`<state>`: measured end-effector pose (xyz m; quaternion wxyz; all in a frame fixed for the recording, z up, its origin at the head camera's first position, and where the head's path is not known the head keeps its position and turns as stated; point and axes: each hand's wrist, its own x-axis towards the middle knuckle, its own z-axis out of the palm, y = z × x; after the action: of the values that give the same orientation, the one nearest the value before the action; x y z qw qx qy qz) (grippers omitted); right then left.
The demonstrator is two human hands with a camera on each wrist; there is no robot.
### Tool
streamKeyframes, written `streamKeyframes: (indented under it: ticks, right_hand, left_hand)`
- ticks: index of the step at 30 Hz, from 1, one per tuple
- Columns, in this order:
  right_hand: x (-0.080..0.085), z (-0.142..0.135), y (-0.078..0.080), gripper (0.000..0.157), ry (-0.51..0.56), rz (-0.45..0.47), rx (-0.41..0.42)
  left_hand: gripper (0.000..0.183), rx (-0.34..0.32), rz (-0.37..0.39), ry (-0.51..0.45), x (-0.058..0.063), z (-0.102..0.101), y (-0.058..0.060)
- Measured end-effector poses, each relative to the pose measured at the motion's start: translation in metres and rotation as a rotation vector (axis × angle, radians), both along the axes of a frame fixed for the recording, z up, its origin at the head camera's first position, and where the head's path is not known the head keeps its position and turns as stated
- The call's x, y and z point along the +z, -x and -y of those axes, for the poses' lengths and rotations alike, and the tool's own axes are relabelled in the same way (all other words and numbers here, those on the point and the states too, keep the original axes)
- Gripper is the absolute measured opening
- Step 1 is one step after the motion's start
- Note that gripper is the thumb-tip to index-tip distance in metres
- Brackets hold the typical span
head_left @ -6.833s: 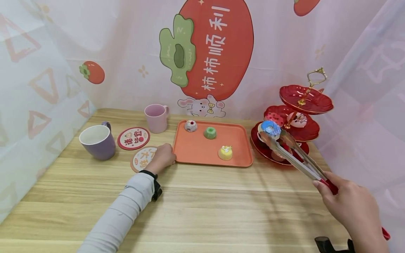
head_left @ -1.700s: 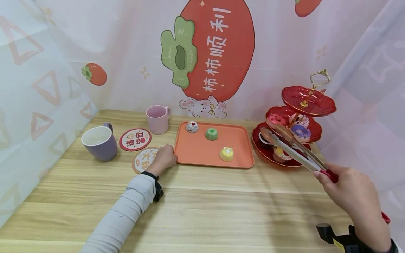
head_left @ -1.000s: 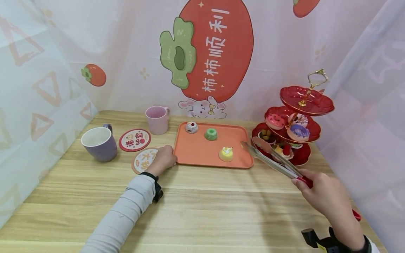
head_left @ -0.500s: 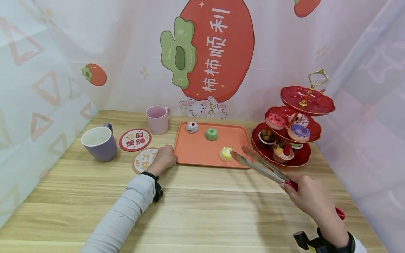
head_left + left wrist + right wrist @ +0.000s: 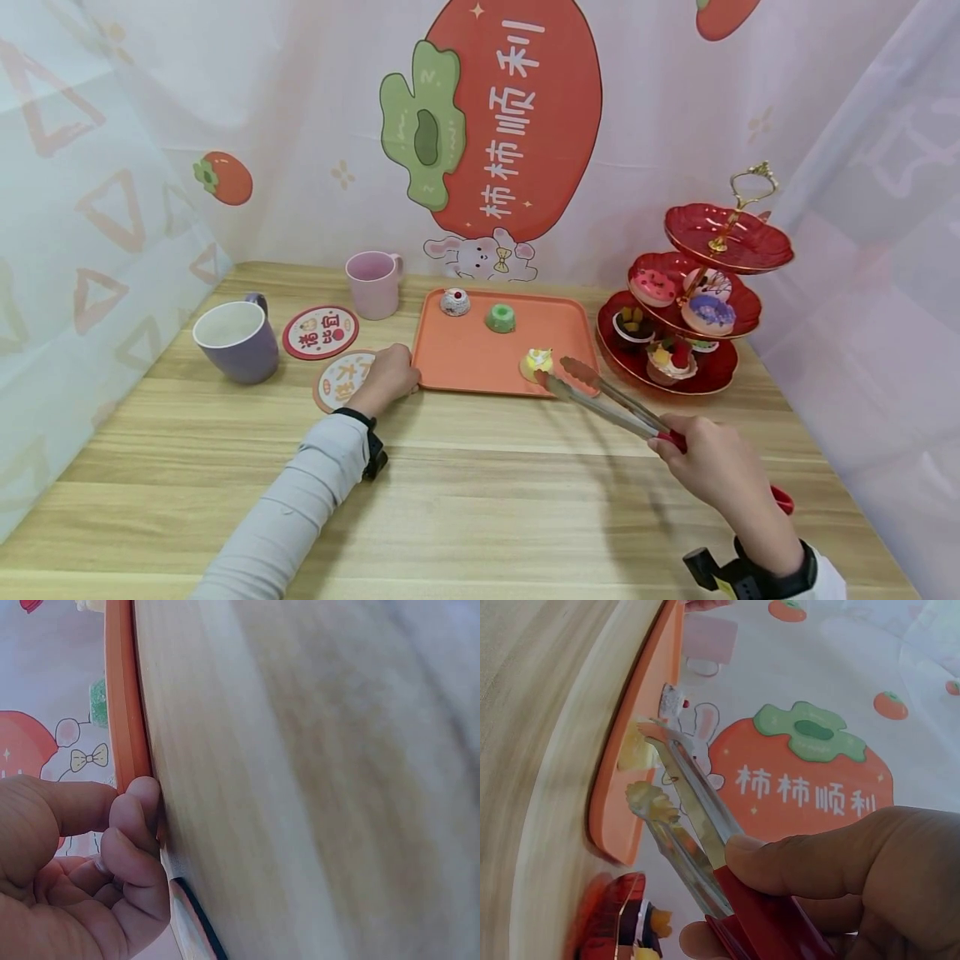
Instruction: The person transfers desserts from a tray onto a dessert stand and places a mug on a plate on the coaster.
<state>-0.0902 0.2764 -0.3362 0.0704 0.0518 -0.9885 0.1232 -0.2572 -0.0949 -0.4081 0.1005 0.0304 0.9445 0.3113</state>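
Note:
My left hand (image 5: 388,379) pinches the front left corner of an orange tray (image 5: 465,358) between thumb and fingers, as the left wrist view shows. On the tray sit a small yellow cake (image 5: 532,360), a green ring-shaped cake (image 5: 500,318) and a whitish cake with a red berry (image 5: 453,303). My right hand (image 5: 716,462) grips metal tongs (image 5: 618,414) by their red handles. Their tips are spread apart, one overlapping the yellow cake's near right side, the other to its right. In the right wrist view the tong arms (image 5: 697,784) reach toward the yellow cake (image 5: 632,756).
A red three-tier stand (image 5: 753,246) stands right of the tray, with doughnuts on its middle tier and cupcakes below. Left of the tray are a pink mug (image 5: 373,292), a purple mug (image 5: 243,350), a red-rimmed coaster (image 5: 320,332) and another coaster (image 5: 339,385) behind my left hand.
The blue-frosted doughnut, earlier in the tongs, now lies on the stand's middle tier. My right hand has brought the spread tongs left to the yellow cake. My left hand stays put.

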Motion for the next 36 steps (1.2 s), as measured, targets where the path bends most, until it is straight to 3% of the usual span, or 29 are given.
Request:
streamKeyframes:
  ticks: [9,23,36]
  right_hand:
    - [-0.004,0.004,0.007,0.012,0.019,0.031,-0.002]
    - [-0.010,0.006,0.014,0.011,0.023,-0.040,0.033]
    - [-0.013,0.006,0.014,0.008,0.013,-0.039,0.020]
  left_hand:
    - [0.020,0.009,0.011,-0.009,0.000,-0.001,-0.001]
    - [0.022,-0.004,-0.013,-0.010,-0.002,0.000,0.000]
    - [0.023,-0.007,0.005,-0.019,0.000,0.000,-0.001]
